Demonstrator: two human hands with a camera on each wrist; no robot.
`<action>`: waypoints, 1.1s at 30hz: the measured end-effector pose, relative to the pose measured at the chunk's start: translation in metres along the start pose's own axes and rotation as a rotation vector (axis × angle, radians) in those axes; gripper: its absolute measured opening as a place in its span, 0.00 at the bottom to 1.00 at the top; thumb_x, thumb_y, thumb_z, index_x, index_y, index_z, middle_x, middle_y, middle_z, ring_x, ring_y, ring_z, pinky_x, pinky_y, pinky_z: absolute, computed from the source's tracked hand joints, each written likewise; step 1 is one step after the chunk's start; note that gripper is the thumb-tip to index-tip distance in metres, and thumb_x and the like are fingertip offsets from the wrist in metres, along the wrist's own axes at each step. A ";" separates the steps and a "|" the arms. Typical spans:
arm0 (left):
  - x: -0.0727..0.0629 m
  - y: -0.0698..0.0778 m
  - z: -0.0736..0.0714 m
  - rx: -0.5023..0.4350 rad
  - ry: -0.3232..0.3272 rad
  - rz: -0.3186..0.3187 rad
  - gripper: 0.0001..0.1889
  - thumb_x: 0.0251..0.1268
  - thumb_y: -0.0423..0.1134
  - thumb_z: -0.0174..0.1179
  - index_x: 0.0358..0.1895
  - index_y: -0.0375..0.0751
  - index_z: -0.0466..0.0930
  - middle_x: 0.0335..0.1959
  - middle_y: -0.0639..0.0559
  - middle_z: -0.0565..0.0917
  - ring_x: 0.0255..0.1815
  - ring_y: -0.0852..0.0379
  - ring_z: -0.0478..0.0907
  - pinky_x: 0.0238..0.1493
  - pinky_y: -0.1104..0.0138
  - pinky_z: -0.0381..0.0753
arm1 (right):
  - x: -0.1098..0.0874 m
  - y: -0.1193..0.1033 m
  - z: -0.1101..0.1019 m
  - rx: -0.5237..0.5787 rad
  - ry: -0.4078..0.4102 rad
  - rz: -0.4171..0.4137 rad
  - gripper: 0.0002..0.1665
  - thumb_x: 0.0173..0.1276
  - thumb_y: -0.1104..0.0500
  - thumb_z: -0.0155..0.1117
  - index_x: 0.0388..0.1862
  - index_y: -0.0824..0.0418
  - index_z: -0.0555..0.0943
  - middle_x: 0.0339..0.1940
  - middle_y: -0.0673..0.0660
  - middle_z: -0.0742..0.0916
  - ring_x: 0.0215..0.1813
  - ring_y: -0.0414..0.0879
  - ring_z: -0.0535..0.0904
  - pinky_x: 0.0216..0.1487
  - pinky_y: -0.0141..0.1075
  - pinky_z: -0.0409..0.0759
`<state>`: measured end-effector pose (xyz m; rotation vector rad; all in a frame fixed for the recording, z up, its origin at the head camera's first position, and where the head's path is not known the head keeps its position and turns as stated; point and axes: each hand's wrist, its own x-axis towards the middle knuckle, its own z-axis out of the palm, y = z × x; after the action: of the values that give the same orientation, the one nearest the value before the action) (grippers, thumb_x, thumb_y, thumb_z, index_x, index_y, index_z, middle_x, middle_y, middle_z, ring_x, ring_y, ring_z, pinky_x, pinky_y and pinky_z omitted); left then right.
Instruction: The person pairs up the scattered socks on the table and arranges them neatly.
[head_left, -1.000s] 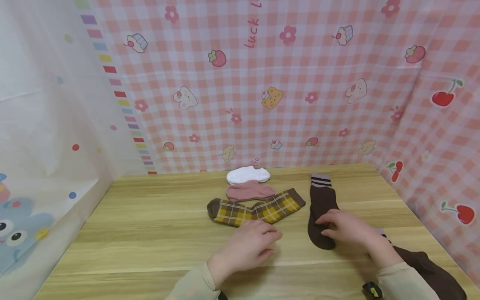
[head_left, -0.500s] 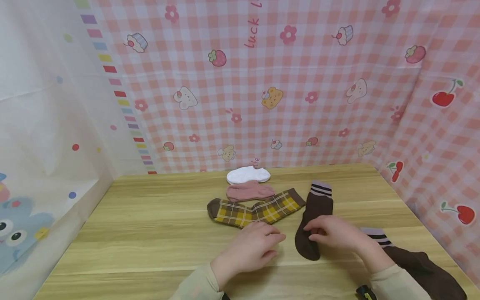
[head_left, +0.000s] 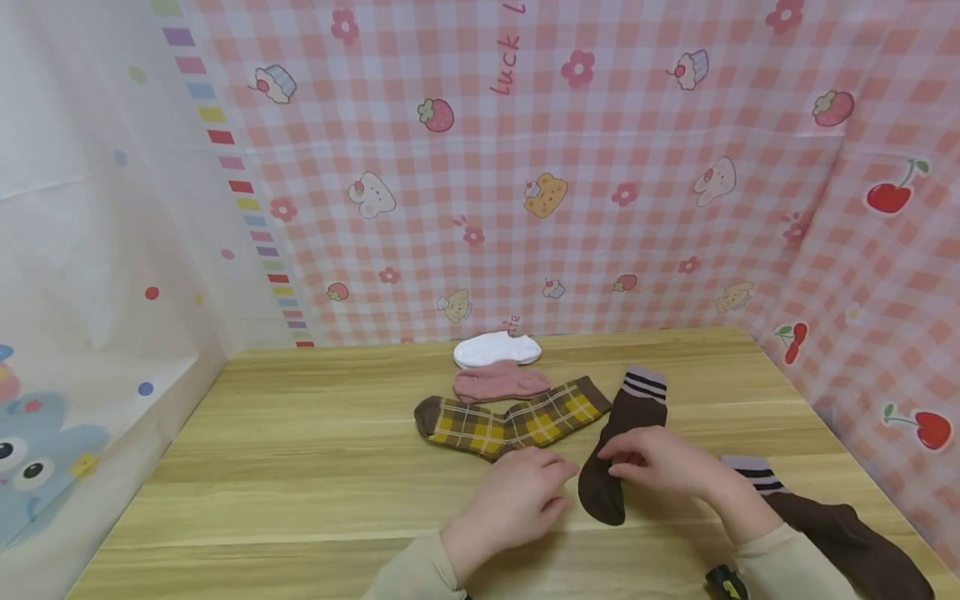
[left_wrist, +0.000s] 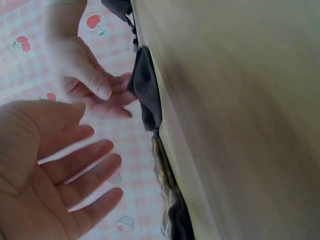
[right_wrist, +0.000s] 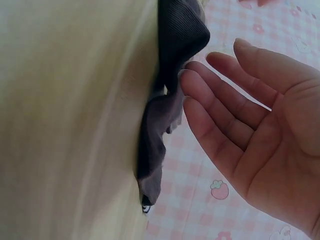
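Note:
A dark brown sock (head_left: 600,483) with a striped lilac cuff lies slanted on the table. Over its middle is my right hand (head_left: 667,462); in the right wrist view the fingertips (right_wrist: 187,102) meet the sock's edge, the thumb standing apart. My left hand (head_left: 517,500) hovers with relaxed fingers between the brown sock's toe and a yellow-and-brown plaid sock (head_left: 517,421), holding nothing; the left wrist view shows its palm (left_wrist: 30,190) and spread fingers. The plaid sock's right end lies close beside the brown sock.
Behind the plaid sock lie a pink sock (head_left: 501,383) and a white sock (head_left: 495,350). Another brown striped sock (head_left: 847,533) rests at the right front, partly behind my right forearm. A pink checked curtain (head_left: 465,167) hangs at the table's (head_left: 300,450) back edge.
The brown sock under my right hand has slid left and nearer to me, its toe swinging toward my left hand. My left hand has shifted slightly right.

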<state>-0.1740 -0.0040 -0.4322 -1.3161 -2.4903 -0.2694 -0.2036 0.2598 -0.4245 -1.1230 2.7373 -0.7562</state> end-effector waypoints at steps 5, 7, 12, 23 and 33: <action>0.002 0.005 0.004 -0.073 0.009 -0.104 0.17 0.61 0.44 0.68 0.53 0.46 0.84 0.48 0.55 0.85 0.50 0.58 0.81 0.51 0.66 0.79 | 0.001 0.004 -0.007 0.028 0.057 0.010 0.11 0.68 0.60 0.67 0.46 0.64 0.85 0.41 0.54 0.88 0.37 0.37 0.81 0.35 0.35 0.81; 0.003 0.007 0.004 -0.096 0.007 -0.130 0.17 0.61 0.43 0.68 0.53 0.45 0.84 0.48 0.55 0.85 0.49 0.58 0.81 0.50 0.66 0.79 | 0.001 0.006 -0.010 0.030 0.081 0.012 0.11 0.68 0.61 0.67 0.46 0.65 0.85 0.40 0.54 0.88 0.37 0.37 0.81 0.35 0.35 0.81; 0.008 0.010 0.006 -0.159 0.007 -0.196 0.16 0.62 0.43 0.68 0.51 0.45 0.85 0.46 0.55 0.86 0.48 0.58 0.82 0.50 0.68 0.79 | 0.002 0.012 -0.017 -0.012 0.138 0.029 0.10 0.68 0.62 0.67 0.45 0.65 0.85 0.38 0.51 0.88 0.37 0.38 0.82 0.37 0.37 0.81; 0.020 0.015 0.011 -0.419 0.007 -0.409 0.15 0.61 0.44 0.69 0.46 0.40 0.85 0.33 0.55 0.85 0.31 0.68 0.79 0.33 0.75 0.76 | 0.003 0.026 -0.023 -0.033 0.255 0.179 0.12 0.68 0.63 0.67 0.48 0.66 0.85 0.40 0.52 0.87 0.40 0.46 0.83 0.41 0.41 0.82; 0.028 0.015 0.024 -0.486 -0.004 -0.567 0.16 0.58 0.47 0.70 0.45 0.41 0.85 0.27 0.60 0.83 0.29 0.65 0.77 0.33 0.71 0.76 | 0.008 0.038 -0.028 -0.033 0.334 0.244 0.10 0.68 0.64 0.67 0.47 0.67 0.83 0.38 0.55 0.87 0.40 0.51 0.83 0.43 0.48 0.81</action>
<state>-0.1805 0.0335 -0.4441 -0.7003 -2.8594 -1.0509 -0.2405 0.2892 -0.4170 -0.6996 3.0909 -0.9379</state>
